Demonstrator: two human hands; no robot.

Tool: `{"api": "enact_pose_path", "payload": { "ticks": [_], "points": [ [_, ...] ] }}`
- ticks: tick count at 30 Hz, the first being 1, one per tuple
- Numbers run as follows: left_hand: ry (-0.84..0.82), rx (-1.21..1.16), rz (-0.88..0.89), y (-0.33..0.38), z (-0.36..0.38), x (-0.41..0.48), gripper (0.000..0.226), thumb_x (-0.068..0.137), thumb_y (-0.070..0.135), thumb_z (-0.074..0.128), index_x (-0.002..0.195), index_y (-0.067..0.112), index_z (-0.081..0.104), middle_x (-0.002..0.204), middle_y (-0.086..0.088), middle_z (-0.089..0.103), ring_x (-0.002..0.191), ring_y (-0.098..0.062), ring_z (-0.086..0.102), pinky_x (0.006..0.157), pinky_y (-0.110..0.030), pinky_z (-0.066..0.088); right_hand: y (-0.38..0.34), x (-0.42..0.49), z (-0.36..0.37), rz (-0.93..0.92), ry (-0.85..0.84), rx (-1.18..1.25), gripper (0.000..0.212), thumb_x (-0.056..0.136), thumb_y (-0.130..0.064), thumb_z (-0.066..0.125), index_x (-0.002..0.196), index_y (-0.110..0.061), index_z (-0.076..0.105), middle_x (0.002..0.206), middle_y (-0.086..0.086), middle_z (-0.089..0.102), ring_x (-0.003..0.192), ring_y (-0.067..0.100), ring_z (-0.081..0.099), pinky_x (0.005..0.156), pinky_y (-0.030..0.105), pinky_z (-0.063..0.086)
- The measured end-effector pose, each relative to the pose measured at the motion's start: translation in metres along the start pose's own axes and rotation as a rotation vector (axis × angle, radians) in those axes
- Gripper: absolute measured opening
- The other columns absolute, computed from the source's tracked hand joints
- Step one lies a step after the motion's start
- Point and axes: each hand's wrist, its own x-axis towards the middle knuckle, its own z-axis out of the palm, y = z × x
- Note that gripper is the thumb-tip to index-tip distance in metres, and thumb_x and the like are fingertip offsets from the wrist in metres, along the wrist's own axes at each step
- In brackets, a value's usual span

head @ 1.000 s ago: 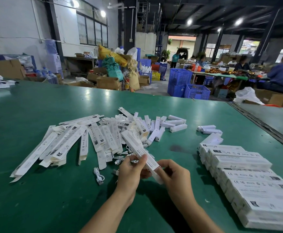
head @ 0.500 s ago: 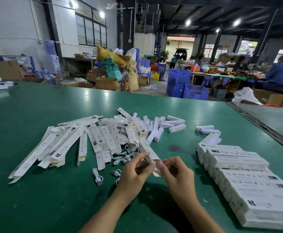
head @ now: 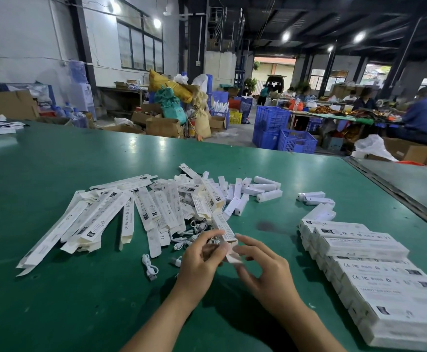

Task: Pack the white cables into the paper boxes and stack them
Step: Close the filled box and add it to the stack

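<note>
Entry: we are pinching the narrow white paper box (head: 223, 227) in the fingers of our left hand (head: 202, 261), above the green desk (head: 55, 301). Our right hand (head: 267, 274) is curling at its open flap (head: 233, 258); grip unclear. Advisable: bracing box, tucking flap squarely.

On the table (head: 55, 301) I see flat paper boxes (head: 100, 222) heaped at centre-left of the frame, loose cables (head: 150, 268) just below them, packed boxes (head: 375, 275) stacked at lower right, and at lower centre the left hand (head: 202, 260) and right hand (head: 265, 273) with one paper box (head: 225, 228) between them.
</note>
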Motion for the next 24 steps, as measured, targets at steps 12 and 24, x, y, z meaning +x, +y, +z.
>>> {"api": "enact_pose_path", "payload": {
  "ticks": [12, 24],
  "points": [
    [-0.02, -0.023, -0.047, 0.0001, 0.0014, -0.0016, 0.021, 0.097, 0.024, 0.063, 0.104, 0.042, 0.069, 0.086, 0.002, 0.075, 0.082, -0.018, 0.073, 0.073, -0.023, 0.056, 0.0041, 0.0019, 0.0044, -0.075, 0.175, -0.137, 0.011, 0.083, -0.013, 0.073, 0.093, -0.01, 0.075, 0.103, -0.005, 0.072, 0.083, -0.001, 0.067, 0.075, 0.014, 0.054],
    [-0.028, 0.095, 0.008, -0.0024, 0.0001, -0.0012, 0.023, 0.085, 0.045, 0.065, 0.107, 0.048, 0.068, 0.092, 0.015, 0.073, 0.09, -0.004, 0.068, 0.08, -0.018, 0.052, 0.004, 0.0051, 0.0011, -0.007, 0.108, -0.018, 0.005, 0.084, -0.016, 0.071, 0.084, -0.012, 0.074, 0.096, -0.007, 0.068, 0.08, 0.0, 0.063, 0.066, 0.013, 0.051]
  ]
}}
